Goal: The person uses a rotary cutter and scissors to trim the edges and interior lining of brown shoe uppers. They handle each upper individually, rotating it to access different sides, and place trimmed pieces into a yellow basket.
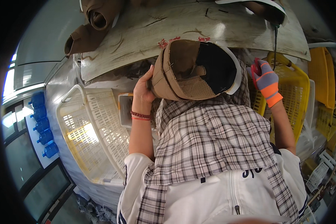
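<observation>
My left hand [143,86] is bare, with a beaded bracelet and a red cord at the wrist. Its fingers and thumb hold the left side of a brown cap [168,80], open side up over my lap. Mesh fabric, a black inner part and a curved white-edged brim show on the cap, with loose thread ends along its rim. To the right and apart from it, my right hand [266,80] wears a grey and orange striped glove. Its fingers are closed round a small red-handled tool [255,69], which looks like thread snips; the blades cannot be made out.
A worn, pale worktable [138,44] stands ahead, with brown fabric pieces [86,39] at its far left and another white-edged piece [267,9] at its far right. A white basket [106,130] is on my left, a yellow basket [293,100] on my right. A dark cord [275,46] hangs at the table's right.
</observation>
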Tool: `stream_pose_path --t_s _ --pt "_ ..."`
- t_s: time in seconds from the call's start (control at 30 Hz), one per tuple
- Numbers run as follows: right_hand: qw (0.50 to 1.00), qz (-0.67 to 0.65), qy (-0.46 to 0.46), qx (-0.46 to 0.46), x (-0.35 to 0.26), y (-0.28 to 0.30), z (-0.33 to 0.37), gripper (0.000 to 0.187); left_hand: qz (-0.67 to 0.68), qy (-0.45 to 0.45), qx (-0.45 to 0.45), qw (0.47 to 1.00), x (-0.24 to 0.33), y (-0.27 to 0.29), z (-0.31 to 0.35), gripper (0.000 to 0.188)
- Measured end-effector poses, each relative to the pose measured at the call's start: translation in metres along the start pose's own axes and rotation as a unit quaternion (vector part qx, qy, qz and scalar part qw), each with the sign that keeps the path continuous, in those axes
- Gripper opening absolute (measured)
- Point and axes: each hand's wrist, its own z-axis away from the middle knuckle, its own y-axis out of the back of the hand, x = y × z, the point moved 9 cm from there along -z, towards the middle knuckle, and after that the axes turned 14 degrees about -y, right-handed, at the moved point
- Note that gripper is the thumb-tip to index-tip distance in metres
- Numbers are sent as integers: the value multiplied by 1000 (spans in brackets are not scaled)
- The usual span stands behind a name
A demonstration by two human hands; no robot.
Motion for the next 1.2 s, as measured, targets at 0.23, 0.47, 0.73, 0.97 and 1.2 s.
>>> stream_pose_path --t_s 0.23,0.47,0.73,0.97,1.2 --pt "961 170 195 -93 -83 -13 0 29 13 18 -20 1000 -1 10 -5 29" --pt "943 189 249 -117 -102 -23 -6 32 13 17 -13 1000 -2 5 -4 29" --pt "990 -55 59 -120 -60 -47 -28 31 -19 2 30 999 -1 10 -5 26" --pt "776 -549 -198 -241 3 -47 -48 29 -31 -9 52 998 0 8 -2 27" --pt "986 95 128 -46 -69 -12 -17 37 -30 -1 44 999 -2 11 -3 29"
